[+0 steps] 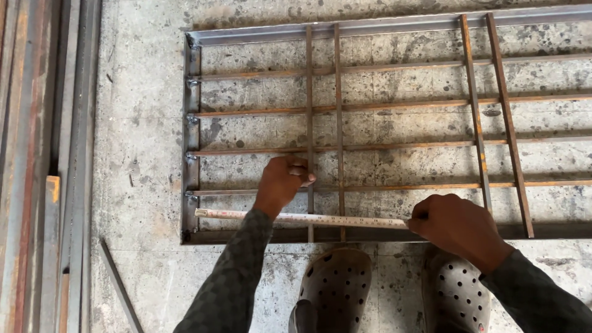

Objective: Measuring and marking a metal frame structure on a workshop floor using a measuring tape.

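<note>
Steel grille frame (192, 142), a flat rectangle of grey angle iron crossed by rusty horizontal rods and two pairs of upright flat bars, lies on the stained concrete floor (142, 123) and fills most of the view, running off the right edge. Long steel sections (37, 154) are stacked along the floor at the left, with one loose strip (120, 287) lying at a slant near the frame's lower left corner.

Both arms, in dark patterned sleeves, reach forward and down from the bottom edge. The left hand (280, 184) stretches furthest, its fingers curled together around the left upright bar (309, 92) where that bar crosses the lowest rod. The right hand (459, 225) sits lower, near the frame's bottom rail, knuckles up, fingers folded shut on the case end of a tape measure (320, 218); the case itself is hidden under the hand.

The pale tape blade runs level just above the bottom rail, from the frame's left side across both uprights of the left pair to the right hand, passing under the left wrist.

A pair of grey perforated clogs (336, 283) stands on the floor just below the frame, between the arms.
</note>
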